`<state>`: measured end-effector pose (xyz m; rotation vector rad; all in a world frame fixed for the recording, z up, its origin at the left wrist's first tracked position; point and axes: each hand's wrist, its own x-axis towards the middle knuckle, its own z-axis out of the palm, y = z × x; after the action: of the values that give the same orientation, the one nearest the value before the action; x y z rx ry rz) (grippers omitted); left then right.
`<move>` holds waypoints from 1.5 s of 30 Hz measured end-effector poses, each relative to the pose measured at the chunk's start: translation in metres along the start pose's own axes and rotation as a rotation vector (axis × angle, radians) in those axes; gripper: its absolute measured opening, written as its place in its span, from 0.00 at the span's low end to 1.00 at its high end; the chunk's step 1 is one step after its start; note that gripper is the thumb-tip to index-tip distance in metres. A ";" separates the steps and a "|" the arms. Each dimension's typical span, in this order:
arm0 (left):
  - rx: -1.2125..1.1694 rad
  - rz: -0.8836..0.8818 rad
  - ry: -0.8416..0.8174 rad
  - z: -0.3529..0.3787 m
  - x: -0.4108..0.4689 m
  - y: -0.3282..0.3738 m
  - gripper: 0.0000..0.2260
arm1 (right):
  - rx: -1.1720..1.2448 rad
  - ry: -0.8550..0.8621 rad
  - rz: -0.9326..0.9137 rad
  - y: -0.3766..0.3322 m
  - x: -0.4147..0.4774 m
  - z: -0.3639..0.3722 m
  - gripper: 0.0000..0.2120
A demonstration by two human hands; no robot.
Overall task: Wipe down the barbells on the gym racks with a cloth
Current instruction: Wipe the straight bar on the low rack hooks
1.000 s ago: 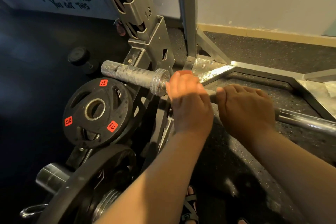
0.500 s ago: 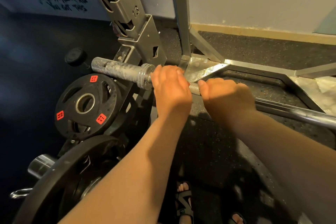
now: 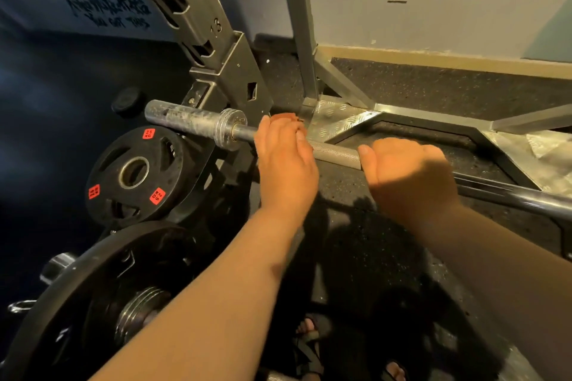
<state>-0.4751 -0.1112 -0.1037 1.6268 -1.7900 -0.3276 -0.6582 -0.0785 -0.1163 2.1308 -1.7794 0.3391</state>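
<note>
While my right hand (image 3: 408,176) curls tight round the knurled shaft of the barbell (image 3: 335,153), which lies low by the rack (image 3: 223,71) above the stored weight plates (image 3: 145,176), my left hand (image 3: 286,164) wraps over it just inside the collar, fingers closed on a reddish cloth (image 3: 286,117).

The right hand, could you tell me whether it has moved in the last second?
Yes. The right hand slid rightward along the barbell, away from the sleeve collar.
</note>
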 end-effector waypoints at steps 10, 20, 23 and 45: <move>0.174 0.213 -0.182 -0.002 -0.015 0.004 0.13 | 0.002 -0.087 -0.041 0.000 -0.003 -0.004 0.21; 0.123 0.168 -0.096 0.030 -0.033 0.037 0.16 | 0.105 0.006 -0.116 0.002 -0.001 0.000 0.16; 0.114 0.233 -0.213 0.021 -0.036 0.025 0.20 | 0.145 0.062 -0.122 0.005 -0.001 -0.005 0.11; 0.029 0.089 -0.121 0.027 -0.041 0.041 0.16 | 0.553 -0.112 0.167 0.047 -0.002 -0.003 0.16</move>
<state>-0.5248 -0.0716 -0.1118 1.5712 -1.9599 -0.3678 -0.7049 -0.0824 -0.1091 2.3926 -2.1221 0.8572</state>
